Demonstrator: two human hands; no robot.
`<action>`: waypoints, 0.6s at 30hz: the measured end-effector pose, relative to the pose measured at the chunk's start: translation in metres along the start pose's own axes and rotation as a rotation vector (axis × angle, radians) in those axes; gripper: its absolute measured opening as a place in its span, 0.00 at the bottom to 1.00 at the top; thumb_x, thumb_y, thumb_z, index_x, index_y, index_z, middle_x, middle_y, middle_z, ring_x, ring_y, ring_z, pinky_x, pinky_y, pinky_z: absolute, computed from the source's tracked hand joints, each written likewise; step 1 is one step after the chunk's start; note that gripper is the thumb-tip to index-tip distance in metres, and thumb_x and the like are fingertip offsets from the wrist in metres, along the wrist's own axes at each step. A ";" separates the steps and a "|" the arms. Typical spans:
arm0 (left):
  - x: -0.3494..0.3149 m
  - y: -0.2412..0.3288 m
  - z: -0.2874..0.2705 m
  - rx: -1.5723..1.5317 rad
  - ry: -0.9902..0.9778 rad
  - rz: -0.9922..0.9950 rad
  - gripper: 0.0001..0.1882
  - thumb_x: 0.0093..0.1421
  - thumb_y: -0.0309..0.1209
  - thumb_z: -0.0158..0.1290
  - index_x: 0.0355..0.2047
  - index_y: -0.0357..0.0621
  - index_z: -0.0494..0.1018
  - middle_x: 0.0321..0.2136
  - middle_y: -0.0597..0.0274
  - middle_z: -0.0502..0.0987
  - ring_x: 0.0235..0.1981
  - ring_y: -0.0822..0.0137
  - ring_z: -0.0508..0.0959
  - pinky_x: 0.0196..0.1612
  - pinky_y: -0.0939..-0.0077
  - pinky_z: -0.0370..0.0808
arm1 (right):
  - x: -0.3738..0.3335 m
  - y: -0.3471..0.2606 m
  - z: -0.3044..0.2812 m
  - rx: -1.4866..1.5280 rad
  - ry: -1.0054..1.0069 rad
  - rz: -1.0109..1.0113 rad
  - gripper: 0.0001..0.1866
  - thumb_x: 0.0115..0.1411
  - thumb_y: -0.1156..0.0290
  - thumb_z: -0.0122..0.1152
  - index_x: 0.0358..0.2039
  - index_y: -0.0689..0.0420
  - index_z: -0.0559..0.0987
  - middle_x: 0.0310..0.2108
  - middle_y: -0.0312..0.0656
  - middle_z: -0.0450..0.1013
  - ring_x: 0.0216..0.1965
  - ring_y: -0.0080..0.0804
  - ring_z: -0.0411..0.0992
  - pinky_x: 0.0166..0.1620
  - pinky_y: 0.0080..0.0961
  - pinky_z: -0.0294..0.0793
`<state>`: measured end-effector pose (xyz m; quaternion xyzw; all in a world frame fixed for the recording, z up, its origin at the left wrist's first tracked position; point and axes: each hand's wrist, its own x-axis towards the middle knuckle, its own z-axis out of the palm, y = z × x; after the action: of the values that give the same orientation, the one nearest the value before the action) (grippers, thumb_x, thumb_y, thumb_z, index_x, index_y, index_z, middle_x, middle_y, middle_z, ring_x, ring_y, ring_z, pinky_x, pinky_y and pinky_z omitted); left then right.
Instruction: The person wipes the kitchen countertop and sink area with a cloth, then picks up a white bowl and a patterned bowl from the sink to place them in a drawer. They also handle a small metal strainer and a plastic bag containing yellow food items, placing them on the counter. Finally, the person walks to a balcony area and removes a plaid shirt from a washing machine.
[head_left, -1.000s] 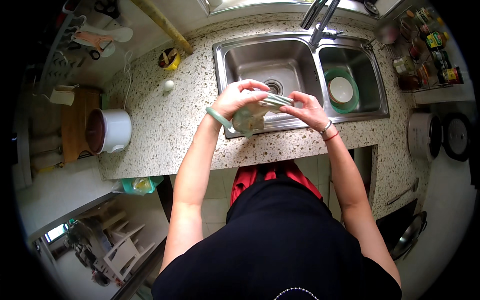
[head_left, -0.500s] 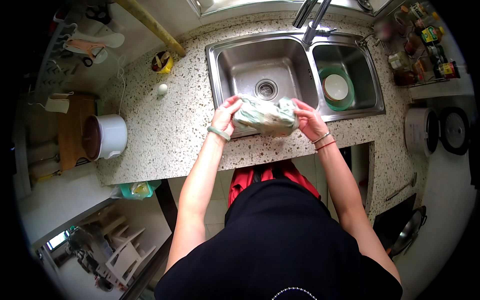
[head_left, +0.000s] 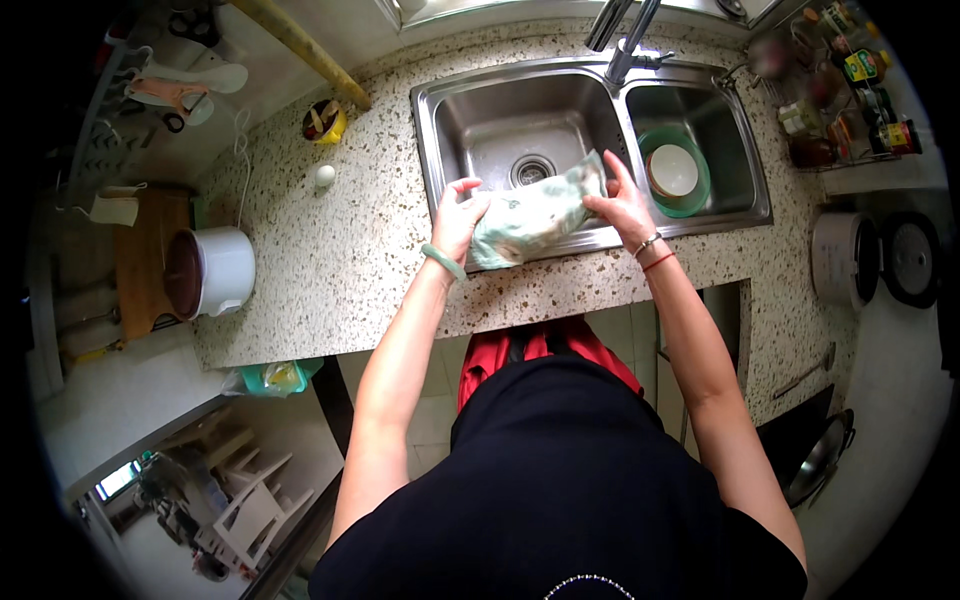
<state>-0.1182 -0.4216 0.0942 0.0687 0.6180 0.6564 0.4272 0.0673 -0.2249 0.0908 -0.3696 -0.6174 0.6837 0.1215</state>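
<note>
A pale green cloth (head_left: 535, 218) with brownish patches is held folded in a loose band over the near rim of the large sink basin (head_left: 465, 125). My left hand (head_left: 457, 222), with a jade-coloured bangle at the wrist, grips its left end, thumb toward the cloth. At the higher right end, my right hand (head_left: 625, 208) has its thumb against the cloth and its index finger pointing up. Part of the right fingers is hidden behind the fabric. Under the cloth's upper edge, the round drain (head_left: 532, 171) shows.
The smaller basin holds a green bowl (head_left: 690, 207) with a white bowl (head_left: 672, 172) in it. A chrome faucet (head_left: 622, 62) rises behind. On the speckled counter (head_left: 330, 270) are an egg (head_left: 325, 176), a yellow container (head_left: 330, 125) and a white pot (head_left: 225, 272).
The cloth has gone from a crumpled bundle to a flatter band, its right end tilted up. My right hand has shifted slightly right; its index finger now points up.
</note>
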 end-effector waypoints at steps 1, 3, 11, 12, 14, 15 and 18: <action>0.000 0.001 0.002 0.099 0.036 0.067 0.16 0.63 0.24 0.52 0.51 0.39 0.66 0.42 0.54 0.76 0.39 0.69 0.78 0.41 0.78 0.78 | -0.006 -0.005 0.002 0.225 0.007 0.126 0.44 0.54 0.80 0.63 0.68 0.58 0.51 0.39 0.44 0.73 0.37 0.26 0.74 0.38 0.23 0.77; -0.013 0.017 0.012 -0.037 0.161 0.294 0.15 0.63 0.19 0.49 0.50 0.38 0.69 0.40 0.57 0.79 0.39 0.72 0.79 0.38 0.83 0.78 | -0.004 0.000 -0.005 0.648 0.060 -0.062 0.43 0.55 0.81 0.62 0.68 0.57 0.51 0.37 0.43 0.74 0.32 0.24 0.74 0.32 0.18 0.77; -0.005 -0.011 -0.010 -0.050 0.090 0.360 0.18 0.66 0.23 0.47 0.57 0.42 0.68 0.44 0.60 0.78 0.43 0.72 0.78 0.51 0.78 0.73 | 0.009 0.017 0.000 0.278 0.259 -0.093 0.22 0.59 0.79 0.56 0.55 0.56 0.74 0.28 0.29 0.73 0.26 0.13 0.67 0.28 0.12 0.67; -0.001 -0.012 -0.008 -0.067 0.060 0.403 0.18 0.67 0.24 0.46 0.57 0.40 0.68 0.44 0.60 0.78 0.45 0.73 0.76 0.52 0.79 0.71 | 0.014 0.021 -0.002 0.193 0.256 -0.183 0.21 0.61 0.80 0.55 0.55 0.55 0.74 0.29 0.29 0.73 0.28 0.12 0.66 0.32 0.11 0.66; 0.001 -0.023 -0.006 -0.030 0.093 0.283 0.17 0.67 0.25 0.46 0.56 0.39 0.69 0.45 0.60 0.78 0.47 0.73 0.75 0.53 0.79 0.70 | 0.021 0.031 -0.010 0.095 0.304 -0.120 0.19 0.62 0.79 0.54 0.54 0.56 0.75 0.31 0.30 0.73 0.29 0.13 0.67 0.33 0.13 0.70; 0.003 -0.024 -0.006 -0.009 0.117 0.228 0.17 0.67 0.25 0.46 0.56 0.38 0.69 0.45 0.60 0.78 0.48 0.73 0.75 0.54 0.80 0.70 | 0.019 0.026 -0.006 0.227 0.340 -0.085 0.19 0.62 0.79 0.54 0.54 0.56 0.75 0.31 0.30 0.73 0.29 0.13 0.68 0.33 0.14 0.71; 0.007 -0.023 -0.009 -0.126 0.076 0.258 0.17 0.66 0.24 0.49 0.55 0.37 0.71 0.46 0.61 0.78 0.48 0.74 0.74 0.55 0.80 0.69 | 0.016 0.000 0.004 0.317 0.327 -0.164 0.16 0.63 0.79 0.54 0.52 0.56 0.77 0.29 0.29 0.72 0.25 0.13 0.68 0.27 0.12 0.70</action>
<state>-0.1170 -0.4269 0.0691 0.0957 0.5773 0.7456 0.3188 0.0539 -0.2180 0.0853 -0.4002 -0.5023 0.6911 0.3316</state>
